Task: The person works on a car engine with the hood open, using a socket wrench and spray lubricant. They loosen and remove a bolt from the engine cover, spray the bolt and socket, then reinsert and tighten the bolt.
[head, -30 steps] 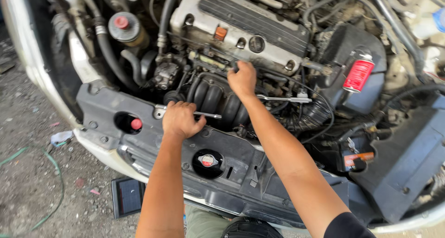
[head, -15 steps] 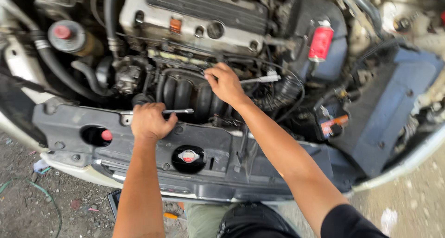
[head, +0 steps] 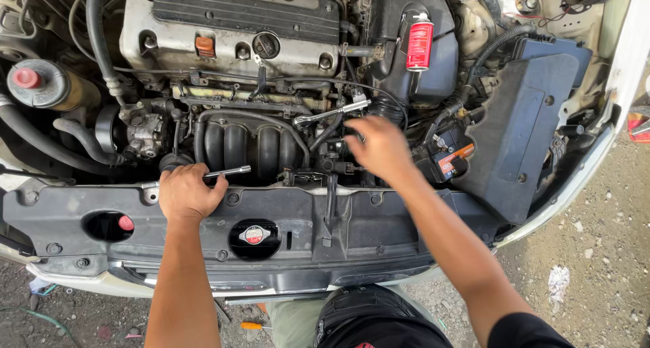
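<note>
Left hand [head: 186, 193] fingers wrap a slim shiny steel rod [head: 227, 172]; right hand [head: 379, 145] open, empty.

bright even daylight, soft shadows, slight motion blur on right hand [head: 380, 147]

Red spray can [head: 420, 45] with white cap and white label panel, standing upright on the black air box, upper right of engine bay. Orange-and-white warning label [head: 449, 161] lying on the battery, just beside the right hand [head: 380, 147]. Round red-and-silver sticker sitting on the radiator cap [head: 254, 235], front centre.
</note>
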